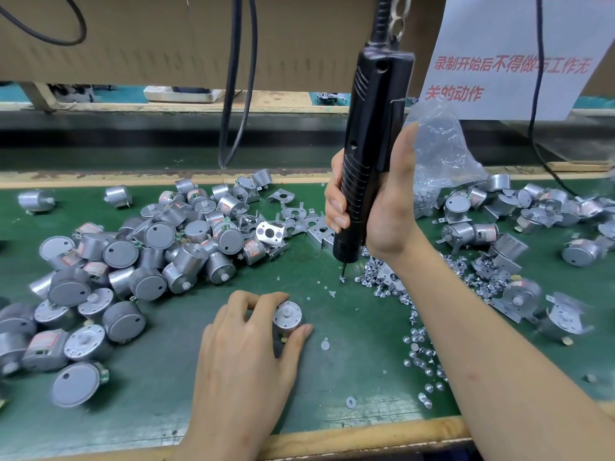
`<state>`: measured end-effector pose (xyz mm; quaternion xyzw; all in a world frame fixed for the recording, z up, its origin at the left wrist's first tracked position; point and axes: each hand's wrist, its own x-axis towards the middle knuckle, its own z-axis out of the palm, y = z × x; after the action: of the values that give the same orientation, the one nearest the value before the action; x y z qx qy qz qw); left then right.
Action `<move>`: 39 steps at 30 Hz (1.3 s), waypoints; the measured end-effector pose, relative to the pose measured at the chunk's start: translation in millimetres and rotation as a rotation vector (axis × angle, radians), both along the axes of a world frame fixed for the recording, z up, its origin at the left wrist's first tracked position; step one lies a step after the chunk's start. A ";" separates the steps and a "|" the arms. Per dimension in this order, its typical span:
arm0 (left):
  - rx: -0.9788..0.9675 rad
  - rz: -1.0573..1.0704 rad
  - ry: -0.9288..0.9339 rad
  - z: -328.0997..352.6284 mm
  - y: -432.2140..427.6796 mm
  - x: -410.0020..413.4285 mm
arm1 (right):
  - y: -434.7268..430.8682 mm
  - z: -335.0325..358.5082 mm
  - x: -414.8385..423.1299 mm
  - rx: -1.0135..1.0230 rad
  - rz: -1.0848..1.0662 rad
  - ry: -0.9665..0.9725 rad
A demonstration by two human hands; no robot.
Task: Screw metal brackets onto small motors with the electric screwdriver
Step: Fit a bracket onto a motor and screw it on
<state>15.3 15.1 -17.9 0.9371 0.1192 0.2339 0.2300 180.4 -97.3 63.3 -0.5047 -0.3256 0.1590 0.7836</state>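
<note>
My left hand [246,341] grips a small silver motor [288,316] standing shaft-up on the green mat. My right hand [376,207] holds the black electric screwdriver [369,154] upright, fingers wrapped round its ribbed grip. The bit tip [342,271] touches a loose screw [342,279] at the left edge of a screw pile [386,284]. Loose metal brackets [299,217] lie behind the screwdriver. The motor in my left hand carries no bracket.
A big heap of bare motors [139,261] fills the left of the mat. Motors with brackets [499,241] lie at the right. A clear plastic bag [442,151] stands behind my right hand. Cables [238,94] hang at the back. The wooden table edge [349,437] runs along the front.
</note>
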 end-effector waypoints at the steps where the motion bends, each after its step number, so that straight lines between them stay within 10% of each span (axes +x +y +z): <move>1: -0.001 0.000 0.000 -0.1 -0.1 -0.1 | 0.1 -0.1 -0.1 -0.007 0.009 0.005; 39: -0.119 -0.020 0.037 10.8 -3.9 -4.2 | 1.5 -1.4 -1.0 -0.040 0.176 0.057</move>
<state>11.1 11.1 -7.1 0.9271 0.1276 0.2066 0.2856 179.4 -95.8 61.8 -0.4849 -0.3430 0.2479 0.7654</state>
